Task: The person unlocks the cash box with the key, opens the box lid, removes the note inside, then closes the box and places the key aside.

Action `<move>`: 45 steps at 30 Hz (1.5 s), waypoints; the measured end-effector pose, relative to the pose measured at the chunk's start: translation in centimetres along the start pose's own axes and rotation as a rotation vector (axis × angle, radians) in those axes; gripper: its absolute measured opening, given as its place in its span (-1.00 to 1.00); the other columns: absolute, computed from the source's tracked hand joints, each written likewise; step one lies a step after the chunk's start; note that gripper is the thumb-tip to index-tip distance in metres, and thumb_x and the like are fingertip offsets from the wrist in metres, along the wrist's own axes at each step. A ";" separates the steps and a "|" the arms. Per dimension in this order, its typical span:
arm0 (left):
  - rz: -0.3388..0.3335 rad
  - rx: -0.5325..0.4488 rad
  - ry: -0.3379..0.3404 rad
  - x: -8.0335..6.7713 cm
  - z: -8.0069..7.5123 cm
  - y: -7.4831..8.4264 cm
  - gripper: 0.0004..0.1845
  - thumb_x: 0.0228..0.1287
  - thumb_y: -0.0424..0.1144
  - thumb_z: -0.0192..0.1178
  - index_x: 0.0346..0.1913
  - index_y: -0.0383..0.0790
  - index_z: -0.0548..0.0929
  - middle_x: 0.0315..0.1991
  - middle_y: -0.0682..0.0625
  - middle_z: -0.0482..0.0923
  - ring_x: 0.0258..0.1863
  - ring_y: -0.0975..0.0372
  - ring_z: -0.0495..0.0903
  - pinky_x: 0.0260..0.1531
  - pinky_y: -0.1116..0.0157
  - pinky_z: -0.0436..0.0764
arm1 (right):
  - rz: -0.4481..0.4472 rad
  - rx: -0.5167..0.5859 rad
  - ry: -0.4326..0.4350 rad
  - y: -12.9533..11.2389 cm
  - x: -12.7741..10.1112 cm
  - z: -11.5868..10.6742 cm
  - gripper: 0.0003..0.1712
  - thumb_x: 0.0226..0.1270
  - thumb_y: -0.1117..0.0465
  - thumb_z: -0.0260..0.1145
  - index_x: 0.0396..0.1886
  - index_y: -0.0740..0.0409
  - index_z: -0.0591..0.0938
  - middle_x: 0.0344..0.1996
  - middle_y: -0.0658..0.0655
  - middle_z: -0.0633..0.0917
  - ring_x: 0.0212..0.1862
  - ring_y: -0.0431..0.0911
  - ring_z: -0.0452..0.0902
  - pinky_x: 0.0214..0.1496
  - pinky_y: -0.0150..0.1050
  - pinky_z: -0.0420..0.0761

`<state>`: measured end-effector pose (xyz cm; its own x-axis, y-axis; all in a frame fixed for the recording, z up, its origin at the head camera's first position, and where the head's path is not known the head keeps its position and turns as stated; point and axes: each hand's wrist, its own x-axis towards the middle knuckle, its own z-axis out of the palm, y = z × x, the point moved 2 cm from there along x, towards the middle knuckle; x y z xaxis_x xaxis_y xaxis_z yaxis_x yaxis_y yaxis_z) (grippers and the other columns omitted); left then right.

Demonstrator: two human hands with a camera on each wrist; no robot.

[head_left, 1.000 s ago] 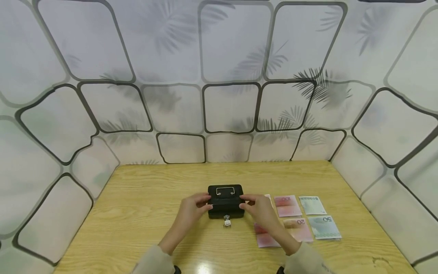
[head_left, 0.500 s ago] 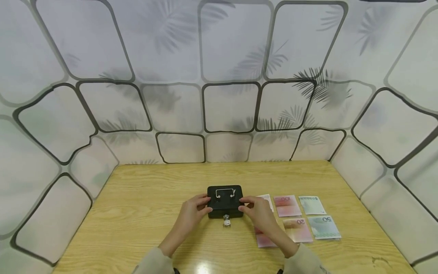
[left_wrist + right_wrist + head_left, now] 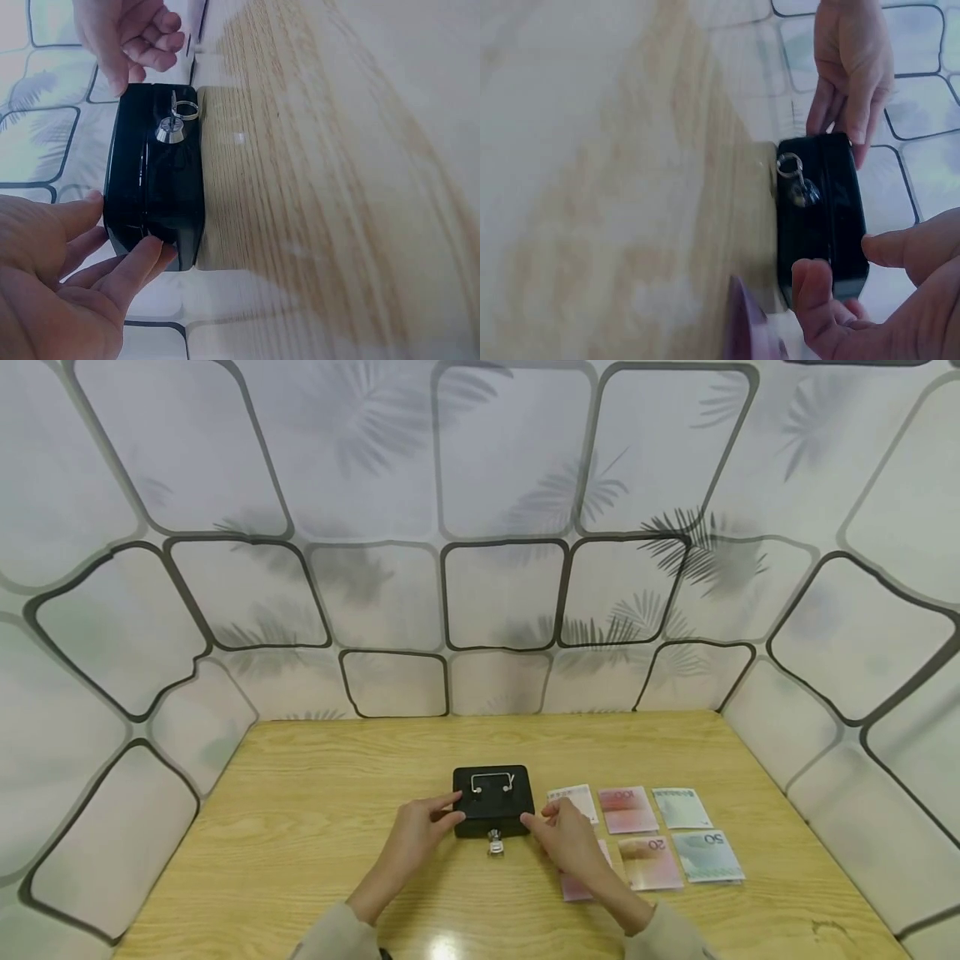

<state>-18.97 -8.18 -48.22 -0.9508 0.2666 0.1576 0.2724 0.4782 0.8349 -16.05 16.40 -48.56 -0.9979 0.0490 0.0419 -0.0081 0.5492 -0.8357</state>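
Note:
A small black cash box (image 3: 491, 802) with a wire handle (image 3: 492, 782) on its lid stands on the wooden table, lid down. From its front lock sticks a key (image 3: 173, 112) on a metal ring (image 3: 789, 166). My left hand (image 3: 417, 831) grips the left end, thumb at the lid's edge and fingers against the side. Close by the front right corner is my right hand (image 3: 566, 839). Its thumb meets the lid's edge there, while its other fingers curl loosely beside the box, apart from it in the left wrist view.
Folded banknotes lie in two rows to the right, among them a red 100 note (image 3: 628, 810), a 20 note (image 3: 649, 862) and a blue-green 50 note (image 3: 707, 856). My right forearm partly covers a pink note (image 3: 576, 888). A patterned backdrop (image 3: 502, 685) encloses the table (image 3: 322, 793).
The box's lid has come down from slightly raised to flat. My right hand has slid from the right side toward the front right corner, its fingers loosening. My left hand stays at the left end.

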 end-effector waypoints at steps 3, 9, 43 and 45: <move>-0.007 -0.001 0.001 0.1 0.0 -0.1 -0.58 0.41 -0.27 0.35 0.27 -0.33 0.66 0.09 -0.33 0.67 -0.60 0.34 0.46 -0.73 0.47 0.35 | 0.043 0.100 -0.056 0.1 -0.4 0.6 -0.47 0.43 0.04 0.41 -0.02 0.44 0.48 -0.68 0.09 0.64 -0.69 -0.13 0.54 -0.64 -0.31 0.57; -0.019 -0.017 0.006 0.2 -0.1 -0.1 -0.58 0.39 -0.28 0.36 0.26 -0.31 0.67 0.13 -0.35 0.64 -0.59 0.26 0.50 -0.73 0.48 0.36 | 0.085 0.255 -0.171 -0.4 -1.0 1.8 -0.62 0.49 0.13 0.35 -0.21 0.45 0.56 -0.65 0.16 0.66 -0.73 -0.17 0.55 -0.68 -0.27 0.66; 0.005 -0.008 0.036 0.3 0.0 -0.1 -0.64 0.34 -0.28 0.41 0.15 -0.33 0.73 0.03 -0.34 0.69 -0.62 0.33 0.40 -0.72 0.47 0.35 | 0.195 0.542 -0.392 -0.2 -1.0 4.8 -0.66 0.53 0.24 0.27 -0.27 0.53 0.67 -0.55 0.17 0.74 -0.66 -0.20 0.64 -0.65 -0.40 0.66; 0.007 -0.006 0.033 0.3 0.0 -0.2 -0.64 0.35 -0.29 0.40 0.15 -0.33 0.73 0.05 -0.34 0.68 -0.51 0.30 0.53 -0.71 0.47 0.39 | 0.195 0.552 -0.393 -0.1 -0.9 4.9 -0.67 0.52 0.25 0.27 -0.27 0.53 0.67 -0.56 0.16 0.74 -0.66 -0.20 0.64 -0.66 -0.40 0.65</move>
<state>-19.33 -8.21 -48.35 -0.9532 0.2422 0.1809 0.2786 0.4717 0.8366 -15.45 12.23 -51.18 -0.9328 -0.2586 -0.2509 0.2459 0.0523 -0.9679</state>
